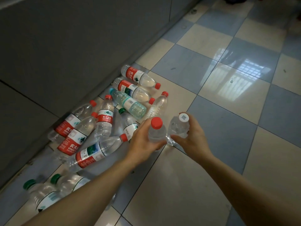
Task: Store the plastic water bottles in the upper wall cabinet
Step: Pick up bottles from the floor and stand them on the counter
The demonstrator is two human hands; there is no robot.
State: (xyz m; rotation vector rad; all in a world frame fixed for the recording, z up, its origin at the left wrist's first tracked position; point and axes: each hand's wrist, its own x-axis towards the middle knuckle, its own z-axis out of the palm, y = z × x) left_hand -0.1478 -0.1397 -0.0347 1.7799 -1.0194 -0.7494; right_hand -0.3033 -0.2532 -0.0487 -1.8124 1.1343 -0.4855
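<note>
- The left hand (143, 141) grips a clear plastic bottle with a red cap (156, 131), fingers curled round its body, cap pointing up toward the camera.
- The right hand (193, 139) holds a clear crinkled plastic bottle with a white cap (179, 128), thumb and fingers wrapped round it; the two held bottles are just beside each other, above the floor.
- To the left, a heap of clear plastic water bottles (104, 121) lies on the checkered blue and cream tiled floor (219, 98), most on their sides, many with red labels and red caps.
- One pale teal bottle with a teal cap (128, 103) lies among them on the far side.
- Two green-capped clear bottles (48, 191) lie nearest, partly hidden by the left forearm.
- The heap rests beside a grey cabinet front (65, 46) on the left.
</note>
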